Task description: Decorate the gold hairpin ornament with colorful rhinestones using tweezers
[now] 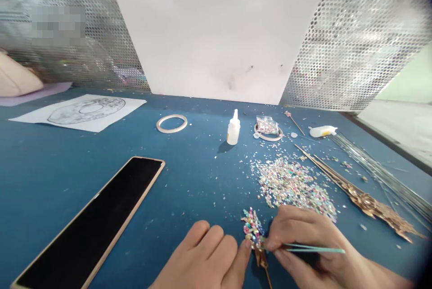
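At the lower middle lies a gold leaf-shaped ornament on a thin stem, its upper part covered in small sparkling stones in pink, blue and white. My left hand has its fingers curled, with a fingertip pressed against the ornament's left edge. From the right, my right hand is closed around pale turquoise tweezers. Their tips are hidden by the fingers, close to the ornament's right side. Just beyond this hand spreads a heap of loose sparkling stones.
A black-screened phone lies at the left, with a printed sheet behind it. Farther back are a tape ring, an upright glue bottle and a bag of stones. Gold ornaments and thin wires lie right.
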Tool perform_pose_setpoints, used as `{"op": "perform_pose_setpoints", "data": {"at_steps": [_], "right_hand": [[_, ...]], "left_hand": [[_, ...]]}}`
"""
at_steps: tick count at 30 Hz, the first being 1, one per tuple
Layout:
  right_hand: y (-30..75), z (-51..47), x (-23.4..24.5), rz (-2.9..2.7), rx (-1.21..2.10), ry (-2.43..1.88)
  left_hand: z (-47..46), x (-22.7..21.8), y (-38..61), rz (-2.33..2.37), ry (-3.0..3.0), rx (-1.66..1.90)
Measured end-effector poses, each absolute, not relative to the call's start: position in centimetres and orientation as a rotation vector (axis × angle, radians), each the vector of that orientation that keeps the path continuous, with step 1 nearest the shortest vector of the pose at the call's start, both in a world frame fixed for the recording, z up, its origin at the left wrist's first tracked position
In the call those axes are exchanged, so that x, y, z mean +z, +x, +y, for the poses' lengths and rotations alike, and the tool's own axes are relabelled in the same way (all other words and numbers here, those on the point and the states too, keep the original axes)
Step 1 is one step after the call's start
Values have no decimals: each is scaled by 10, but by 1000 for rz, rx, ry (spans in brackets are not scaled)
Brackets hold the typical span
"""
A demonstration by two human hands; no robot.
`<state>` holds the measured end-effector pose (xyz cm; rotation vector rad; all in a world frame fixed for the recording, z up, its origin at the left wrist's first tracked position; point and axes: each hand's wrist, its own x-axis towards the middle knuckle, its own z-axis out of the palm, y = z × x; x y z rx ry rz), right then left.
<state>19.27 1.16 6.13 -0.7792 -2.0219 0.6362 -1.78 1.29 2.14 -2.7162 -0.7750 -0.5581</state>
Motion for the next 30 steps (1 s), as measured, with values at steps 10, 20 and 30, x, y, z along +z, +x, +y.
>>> {"op": "perform_pose_setpoints", "data": {"at_steps": [10,20,30], "right_hand": [[193,14,50,-2176,629,-778],[191,14,52,-2267,538,-820],[195,12,46,-2274,648,-848]], "left_hand": [[7,22,-21,-844,-2762,-546],[7,19,-20,-841,-2750,-568],[7,19,-18,-857,-2753,-585]]}}
